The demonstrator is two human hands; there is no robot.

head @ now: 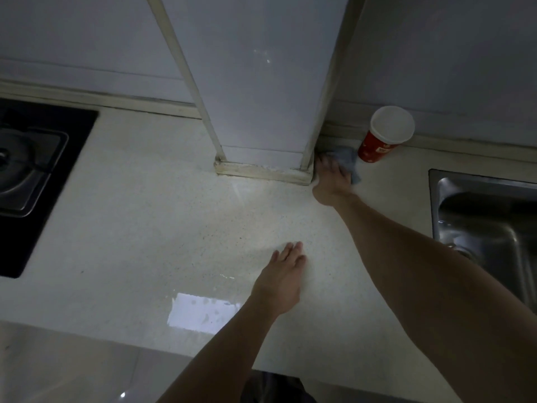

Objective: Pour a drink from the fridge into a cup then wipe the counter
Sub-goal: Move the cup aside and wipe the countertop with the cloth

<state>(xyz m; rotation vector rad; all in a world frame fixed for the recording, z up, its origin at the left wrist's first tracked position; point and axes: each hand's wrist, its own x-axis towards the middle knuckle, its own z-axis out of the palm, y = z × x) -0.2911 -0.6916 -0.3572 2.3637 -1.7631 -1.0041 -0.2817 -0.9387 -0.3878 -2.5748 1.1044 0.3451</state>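
A red paper cup (380,139) with a white inside stands upright on the pale speckled counter (162,216), against the back wall at the right. Just left of it lies a blue-grey cloth (347,159). My right hand (331,178) presses flat on that cloth, fingers stretched into the corner beside the tiled column. Nearer the counter's front, my left hand (283,279) rests palm down on the bare surface, fingers straight and together. I cannot see what the cup holds.
A white tiled column (261,91) juts onto the counter at the back. A black gas hob (32,170) fills the left side. A steel sink (485,228) sits at the right. A bright wet reflection (200,312) shows near the front edge.
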